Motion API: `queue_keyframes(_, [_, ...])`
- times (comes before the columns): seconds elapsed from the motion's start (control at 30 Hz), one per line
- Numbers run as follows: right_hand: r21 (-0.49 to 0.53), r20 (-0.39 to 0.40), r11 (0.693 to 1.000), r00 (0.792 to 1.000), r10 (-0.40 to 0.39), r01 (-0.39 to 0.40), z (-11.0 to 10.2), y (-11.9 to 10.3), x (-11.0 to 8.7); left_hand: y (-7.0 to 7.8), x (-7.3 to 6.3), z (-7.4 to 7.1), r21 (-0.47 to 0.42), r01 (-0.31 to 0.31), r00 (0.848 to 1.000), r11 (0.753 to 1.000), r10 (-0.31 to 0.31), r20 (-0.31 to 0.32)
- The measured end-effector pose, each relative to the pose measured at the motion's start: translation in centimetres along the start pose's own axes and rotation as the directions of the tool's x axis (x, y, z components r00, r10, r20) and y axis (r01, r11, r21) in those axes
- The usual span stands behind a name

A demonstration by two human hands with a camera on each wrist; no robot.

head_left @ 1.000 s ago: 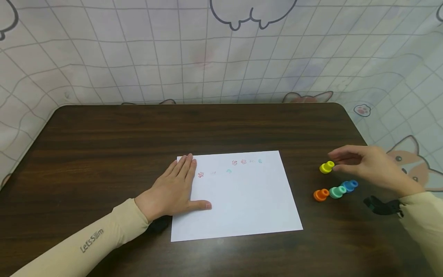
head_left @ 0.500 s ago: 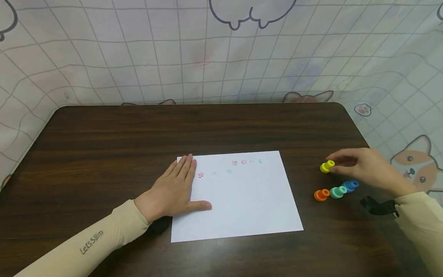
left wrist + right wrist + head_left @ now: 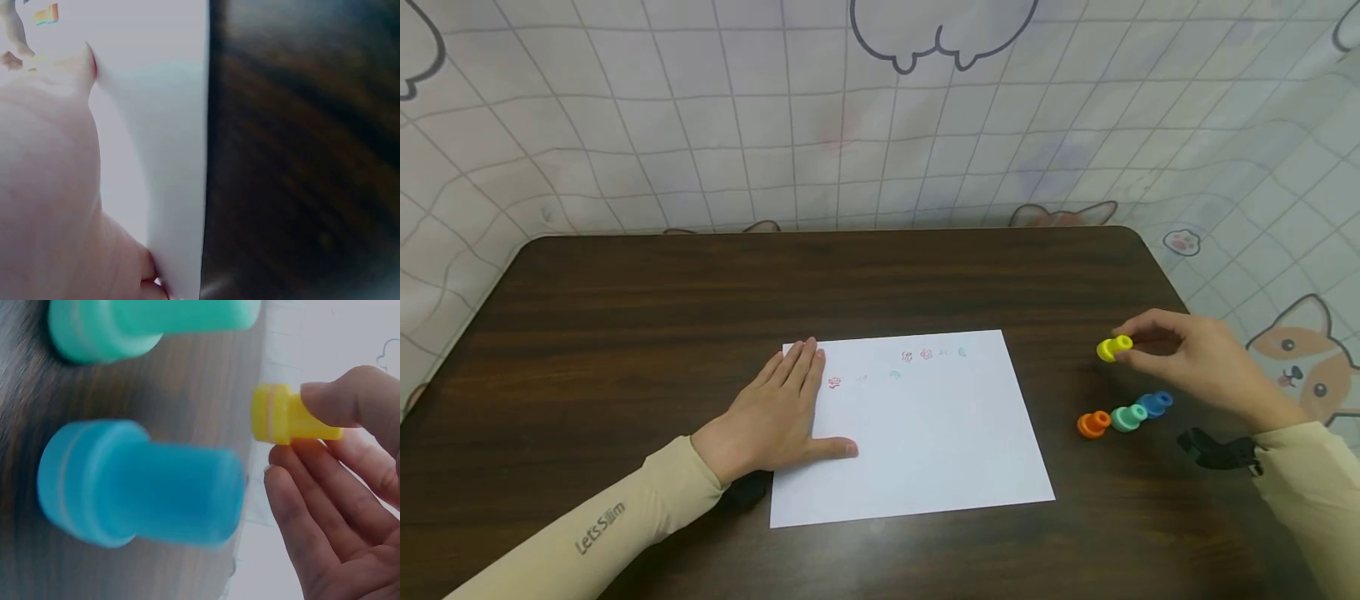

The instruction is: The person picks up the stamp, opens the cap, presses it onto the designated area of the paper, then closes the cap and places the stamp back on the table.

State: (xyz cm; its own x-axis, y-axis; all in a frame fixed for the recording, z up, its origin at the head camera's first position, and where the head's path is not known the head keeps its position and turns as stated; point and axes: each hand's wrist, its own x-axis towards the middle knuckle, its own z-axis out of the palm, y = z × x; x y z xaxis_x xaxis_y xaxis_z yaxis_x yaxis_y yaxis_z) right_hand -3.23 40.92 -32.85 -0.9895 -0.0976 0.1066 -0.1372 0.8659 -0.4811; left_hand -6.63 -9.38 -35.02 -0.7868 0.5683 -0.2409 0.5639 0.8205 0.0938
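My left hand lies flat on the left side of a white sheet of paper, fingers straight and thumb spread out. Small red, green and faint prints mark the upper part of the sheet. To the right of the paper, my right hand pinches a yellow stamp by its handle between thumb and fingers. In the right wrist view its wide base faces away from the palm. Nearer the front, an orange stamp, a mint green stamp and a blue stamp stand in a slanting row.
The dark wood-grain table has rounded far corners. Behind it and along the right side hangs a white grid-patterned cloth with cartoon animals. A black strap sits at my right wrist.
My right fingers have closed around the yellow stamp's handle and raised it slightly off the table. The left hand, the paper and the other stamps stay in place.
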Motion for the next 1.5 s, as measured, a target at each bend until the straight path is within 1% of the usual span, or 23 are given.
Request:
queue_keyframes(0.07, [0.009,-0.022,1.0,1.0,-0.01,0.01,0.0,-0.3,0.0,0.0,0.0,0.0,-0.002,0.002,1.0,1.0,-0.002,0.001])
queue_keyframes(0.27, [0.05,-0.102,0.999,0.995,-0.001,0.006,0.3,-1.7,0.2,-0.1,-0.1,0.2,-0.013,-0.001,1.0,1.0,0.001,-0.002])
queue_keyframes(0.37, [0.083,-0.143,0.996,0.989,-0.021,0.033,0.6,-2.5,0.5,0.0,-0.1,0.2,-0.018,-0.002,1.0,1.0,0.002,-0.003])
queue_keyframes(0.47, [0.13,-0.164,0.99,0.986,-0.041,0.063,0.9,-3.3,0.7,0.0,-0.1,0.2,-0.021,-0.002,1.0,1.0,0.002,-0.002])
queue_keyframes(0.57, [0.171,-0.173,0.982,0.984,-0.045,0.075,1.0,-3.9,0.8,0.0,-0.1,0.3,-0.025,-0.002,1.0,1.0,0.002,-0.001])
queue_keyframes(0.77, [0.212,-0.207,0.972,0.977,-0.053,0.098,1.0,-5.3,1.1,0.0,-0.1,0.2,-0.027,-0.006,1.0,1.0,0.006,0.001])
queue_keyframes(0.97, [0.268,-0.24,0.951,0.967,-0.091,0.156,0.9,-6.8,1.2,0.0,-0.1,0.1,-0.026,-0.007,1.0,1.0,0.007,0.001])
queue_keyframes(1.2, [0.313,-0.3,0.924,0.946,-0.124,0.22,1.1,-8.8,1.8,-0.1,-0.1,-0.1,-0.029,-0.01,1.0,1.0,0.009,-0.003])
queue_keyframes(1.43, [0.387,-0.311,0.879,0.937,-0.16,0.279,1.4,-10.6,2.6,-0.2,0.0,-0.1,-0.029,-0.012,1.0,1.0,0.011,-0.005])
queue_keyframes(1.5, [0.391,-0.319,0.873,0.933,-0.168,0.291,1.5,-11.1,2.8,-0.2,0.0,-0.1,-0.03,-0.011,1.0,0.999,0.011,-0.007])
